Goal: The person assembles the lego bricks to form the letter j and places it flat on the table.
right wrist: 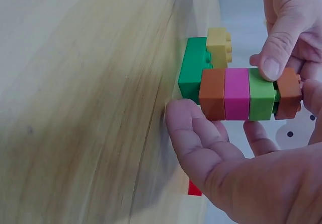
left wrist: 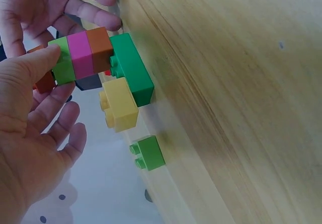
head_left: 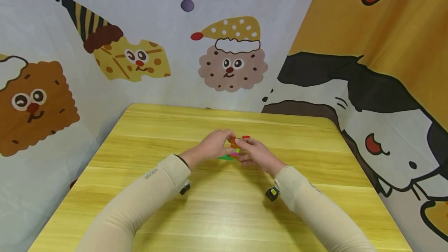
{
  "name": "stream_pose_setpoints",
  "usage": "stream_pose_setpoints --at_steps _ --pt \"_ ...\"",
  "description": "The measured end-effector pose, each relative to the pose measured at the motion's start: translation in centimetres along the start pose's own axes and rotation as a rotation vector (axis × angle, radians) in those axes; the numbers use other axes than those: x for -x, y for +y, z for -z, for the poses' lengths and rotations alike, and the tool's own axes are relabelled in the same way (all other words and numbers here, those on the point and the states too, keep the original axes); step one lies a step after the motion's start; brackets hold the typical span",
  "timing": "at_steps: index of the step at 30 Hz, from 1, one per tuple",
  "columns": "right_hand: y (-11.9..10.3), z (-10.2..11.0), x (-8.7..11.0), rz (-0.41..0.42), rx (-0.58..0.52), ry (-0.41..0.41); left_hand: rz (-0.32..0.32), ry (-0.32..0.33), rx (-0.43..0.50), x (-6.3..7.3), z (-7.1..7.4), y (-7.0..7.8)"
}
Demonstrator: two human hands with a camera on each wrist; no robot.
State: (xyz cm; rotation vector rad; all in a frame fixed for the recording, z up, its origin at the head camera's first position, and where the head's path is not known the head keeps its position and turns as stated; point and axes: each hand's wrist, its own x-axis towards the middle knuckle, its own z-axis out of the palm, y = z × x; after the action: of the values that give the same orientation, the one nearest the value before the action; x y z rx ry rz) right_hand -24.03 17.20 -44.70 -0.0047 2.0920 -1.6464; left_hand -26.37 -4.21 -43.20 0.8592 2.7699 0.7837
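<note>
One four-brick toy stack (right wrist: 237,94) (orange, pink, light green, orange) stood over a dark green brick (right wrist: 192,68); left hand (head_left: 217,143) pinched its light green brick (right wrist: 261,102); right hand (head_left: 258,154) touched the tilted top brick (right wrist: 289,97), hold unclear.

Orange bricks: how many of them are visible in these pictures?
2. The lower orange brick is directly under the pink brick; the upper orange brick is above the stacked light green brick. Others may be hidden behind the hands.

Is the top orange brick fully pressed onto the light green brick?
Not fully: the right wrist view shows a gap and green stud between the top orange brick and the light green brick.
</note>
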Motion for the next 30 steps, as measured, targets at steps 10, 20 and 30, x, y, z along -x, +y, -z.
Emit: stream_pose_setpoints --at_steps 10,20,30 --pt "0.3 -0.2 -0.3 -0.014 -0.051 -0.026 -0.021 0.005 0.019 0.0 -0.1 0.0" --pt "0.6 -0.3 -0.8 -0.025 -0.121 0.002 -0.028 0.004 0.020 -0.1 -0.1 0.0" --pt "0.9 -0.4 -1.5 -0.046 -0.184 0.000 0.012 0.013 0.068 -0.4 0.0 0.0"
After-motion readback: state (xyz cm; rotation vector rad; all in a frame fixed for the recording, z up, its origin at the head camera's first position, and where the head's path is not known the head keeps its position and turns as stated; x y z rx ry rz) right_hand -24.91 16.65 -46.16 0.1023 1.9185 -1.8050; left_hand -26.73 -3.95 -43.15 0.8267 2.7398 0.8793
